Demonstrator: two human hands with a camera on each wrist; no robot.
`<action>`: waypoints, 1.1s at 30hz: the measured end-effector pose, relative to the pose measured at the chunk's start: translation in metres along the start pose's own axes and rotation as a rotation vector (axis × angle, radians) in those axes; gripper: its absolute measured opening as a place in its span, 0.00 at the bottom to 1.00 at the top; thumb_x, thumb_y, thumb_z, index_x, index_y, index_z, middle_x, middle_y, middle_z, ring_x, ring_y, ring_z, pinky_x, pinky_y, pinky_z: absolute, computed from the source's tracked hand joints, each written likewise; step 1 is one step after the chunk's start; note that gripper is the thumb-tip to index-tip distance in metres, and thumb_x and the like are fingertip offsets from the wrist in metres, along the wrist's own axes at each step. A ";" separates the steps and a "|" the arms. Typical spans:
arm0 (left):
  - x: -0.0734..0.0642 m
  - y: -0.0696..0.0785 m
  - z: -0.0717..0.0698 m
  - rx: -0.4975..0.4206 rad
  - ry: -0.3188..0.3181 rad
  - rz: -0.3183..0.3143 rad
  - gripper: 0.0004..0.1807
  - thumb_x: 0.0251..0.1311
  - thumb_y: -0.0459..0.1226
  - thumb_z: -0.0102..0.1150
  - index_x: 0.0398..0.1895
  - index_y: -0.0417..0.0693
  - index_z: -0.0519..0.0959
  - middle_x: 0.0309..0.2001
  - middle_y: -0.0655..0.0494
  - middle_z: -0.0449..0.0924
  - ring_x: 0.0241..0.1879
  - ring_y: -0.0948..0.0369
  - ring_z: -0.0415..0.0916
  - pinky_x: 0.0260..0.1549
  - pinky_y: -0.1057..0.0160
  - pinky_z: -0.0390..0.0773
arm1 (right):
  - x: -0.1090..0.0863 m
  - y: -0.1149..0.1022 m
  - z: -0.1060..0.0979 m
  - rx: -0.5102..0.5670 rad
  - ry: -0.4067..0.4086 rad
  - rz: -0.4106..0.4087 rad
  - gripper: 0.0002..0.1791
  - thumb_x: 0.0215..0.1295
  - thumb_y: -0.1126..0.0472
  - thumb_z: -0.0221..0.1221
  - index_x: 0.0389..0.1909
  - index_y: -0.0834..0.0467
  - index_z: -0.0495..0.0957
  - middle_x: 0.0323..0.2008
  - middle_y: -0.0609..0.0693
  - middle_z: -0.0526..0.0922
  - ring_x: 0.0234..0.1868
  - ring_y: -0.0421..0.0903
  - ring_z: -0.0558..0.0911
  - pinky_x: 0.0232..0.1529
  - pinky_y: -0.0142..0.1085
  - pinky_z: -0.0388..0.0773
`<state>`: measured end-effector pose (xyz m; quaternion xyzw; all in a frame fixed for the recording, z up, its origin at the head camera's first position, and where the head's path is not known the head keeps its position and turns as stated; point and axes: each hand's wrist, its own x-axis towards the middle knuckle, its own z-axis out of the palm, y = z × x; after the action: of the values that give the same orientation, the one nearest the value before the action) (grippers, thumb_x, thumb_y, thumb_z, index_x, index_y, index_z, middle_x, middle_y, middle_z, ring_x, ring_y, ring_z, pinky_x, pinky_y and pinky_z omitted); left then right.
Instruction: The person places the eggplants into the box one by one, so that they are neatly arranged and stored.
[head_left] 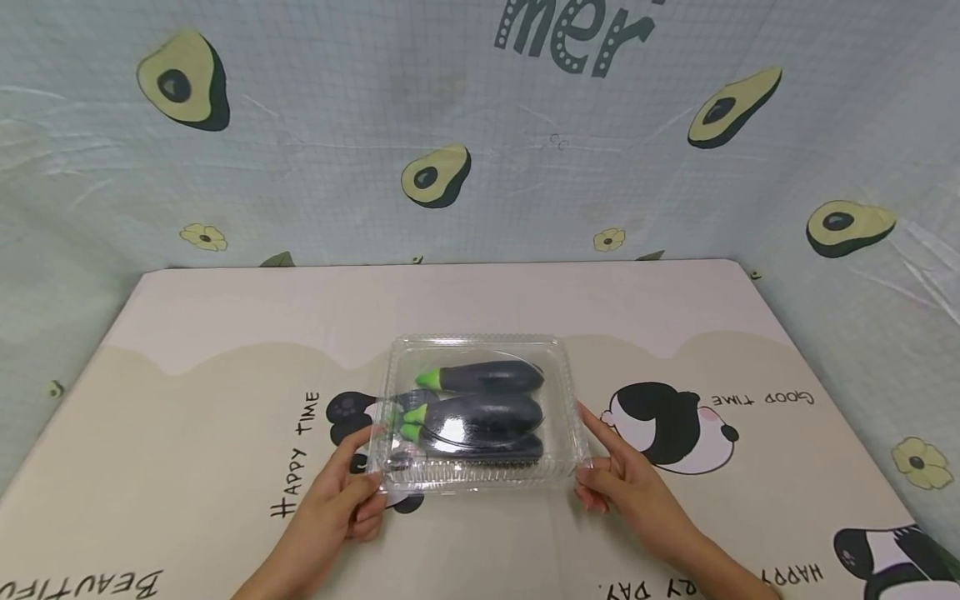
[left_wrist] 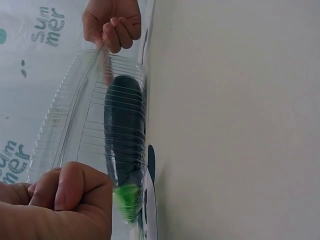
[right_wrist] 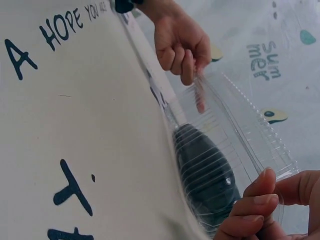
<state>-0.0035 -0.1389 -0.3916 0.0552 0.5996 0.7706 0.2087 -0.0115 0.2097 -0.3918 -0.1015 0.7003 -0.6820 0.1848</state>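
Observation:
A clear plastic clamshell box (head_left: 558, 425) with its lid down is held near the middle of the table in the head view. Inside lie three dark purple eggplants with green stem ends pointing left: one at the back (head_left: 491, 377), one in the middle (head_left: 487, 412) and one at the front (head_left: 487, 450). My left hand (head_left: 337, 496) pinches the box's rim at the front left corner, thumb on top. At the front right corner my right hand (head_left: 633, 492) pinches the rim likewise, its index finger stretched along the side. Ribbed walls (left_wrist: 95, 125) show in the left wrist view.
The table is covered by a beige and pink cloth (head_left: 187, 433) printed with cartoon dogs and words. Behind it and at both sides hangs a pale curtain (head_left: 315, 108) with avocado prints. The table's far edge (head_left: 450, 266) meets the curtain.

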 end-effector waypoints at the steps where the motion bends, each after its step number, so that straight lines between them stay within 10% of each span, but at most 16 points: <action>1: 0.000 0.000 0.000 0.000 -0.003 0.005 0.28 0.71 0.28 0.35 0.70 0.45 0.43 0.19 0.59 0.54 0.16 0.65 0.47 0.14 0.60 0.45 | 0.000 0.000 0.000 0.004 0.004 0.001 0.39 0.67 0.70 0.51 0.75 0.54 0.45 0.22 0.50 0.75 0.23 0.39 0.69 0.24 0.31 0.70; 10: 0.001 -0.001 -0.001 -0.013 -0.022 0.012 0.27 0.72 0.28 0.34 0.70 0.47 0.42 0.19 0.60 0.52 0.15 0.64 0.45 0.14 0.60 0.44 | 0.000 0.005 0.005 0.090 0.030 -0.068 0.39 0.66 0.73 0.50 0.75 0.60 0.45 0.21 0.48 0.75 0.21 0.40 0.67 0.21 0.44 0.58; 33: 0.002 -0.002 -0.004 -0.006 -0.036 0.028 0.26 0.71 0.27 0.34 0.68 0.46 0.44 0.19 0.59 0.54 0.16 0.64 0.46 0.14 0.62 0.47 | 0.001 0.016 0.020 0.177 0.214 -0.133 0.40 0.58 0.79 0.49 0.73 0.59 0.54 0.14 0.45 0.69 0.17 0.39 0.64 0.15 0.40 0.50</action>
<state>-0.0059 -0.1413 -0.3944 0.0770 0.5924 0.7743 0.2087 -0.0033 0.1919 -0.4078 -0.0577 0.6449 -0.7587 0.0719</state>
